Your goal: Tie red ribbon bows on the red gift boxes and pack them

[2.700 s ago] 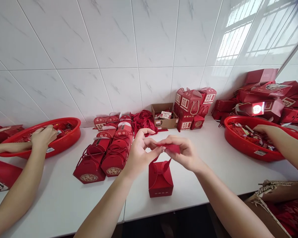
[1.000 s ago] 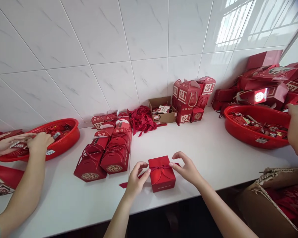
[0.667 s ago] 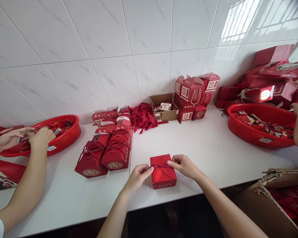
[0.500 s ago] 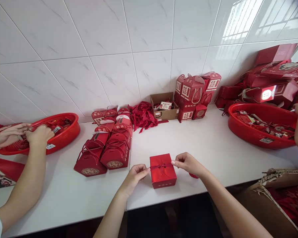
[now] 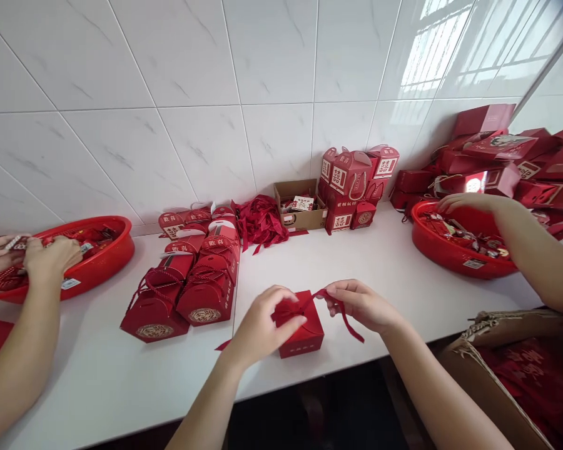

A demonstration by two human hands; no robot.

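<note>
A small square red gift box [image 5: 304,340] stands on the white table in front of me, with a dark red ribbon [image 5: 354,328] across its top. My right hand [image 5: 356,303], just right of the box, pinches the ribbon between thumb and fingers, and a loose end hangs below it. Over the box's left side, my left hand [image 5: 268,325] curves with thumb and fingers apart around the ribbon; its fingertips are partly hidden. Another ribbon tip [image 5: 223,345] shows on the table left of my left wrist.
Red handled boxes [image 5: 206,294] stand in rows at left. Behind are a ribbon heap [image 5: 261,220], a cardboard box [image 5: 304,219] and stacked boxes [image 5: 349,181]. Co-workers' hands [image 5: 51,253] reach into red baskets [image 5: 464,265] on both sides. A carton [image 5: 478,375] sits front right.
My left hand has let go of its ribbon end and moved right over the box. My right hand has lifted its ribbon end slightly. At right, a co-worker's hand has reached over the basket.
</note>
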